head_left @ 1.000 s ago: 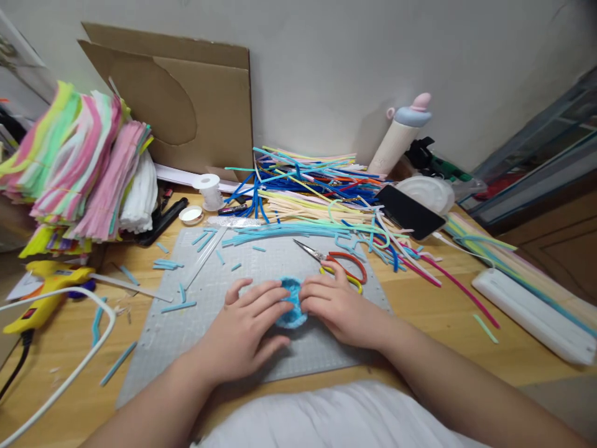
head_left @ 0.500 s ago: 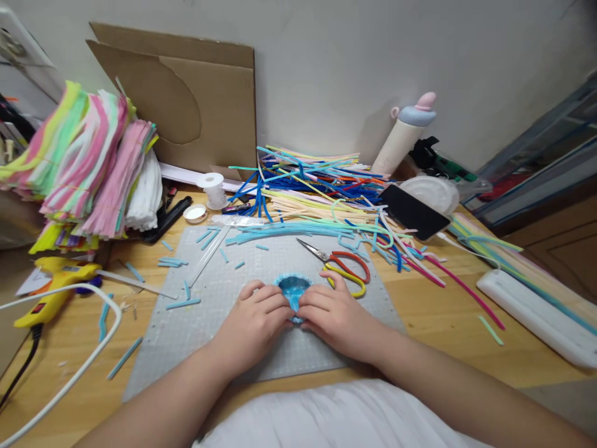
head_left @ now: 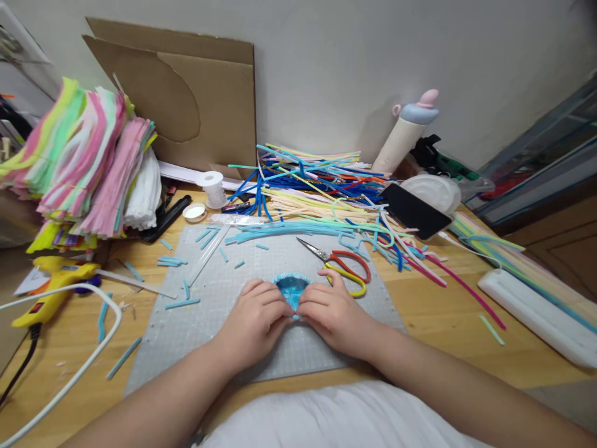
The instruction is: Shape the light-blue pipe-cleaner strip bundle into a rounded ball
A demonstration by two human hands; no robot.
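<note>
A small round blue bowl-like piece (head_left: 292, 290), apparently of fuzzy pipe cleaner, rests at the middle of the grey cutting mat (head_left: 196, 342). My left hand (head_left: 256, 314) is closed on its left and near rim. From the other side my right hand (head_left: 329, 308) grips it, and the fingertips of both hands meet at the near edge. My fingers hide much of its near side. Right behind my right hand lie scissors (head_left: 342, 266) with one red and one yellow handle. Short cut blue pipe cleaner pieces (head_left: 181, 303) are scattered on the mat's left.
Pipe cleaners (head_left: 308, 180) in many colours are heaped at the back. Bundled pipe cleaners (head_left: 84, 168) and a yellow glue gun (head_left: 51, 289) with a white cable are at left. A phone (head_left: 415, 211), a white power strip (head_left: 532, 317) and a tumbler (head_left: 405, 130) stand or lie at right.
My fingertips have drawn slightly closer together at the near rim of the blue piece. The camera view has shifted a little; the other things lie as before.
</note>
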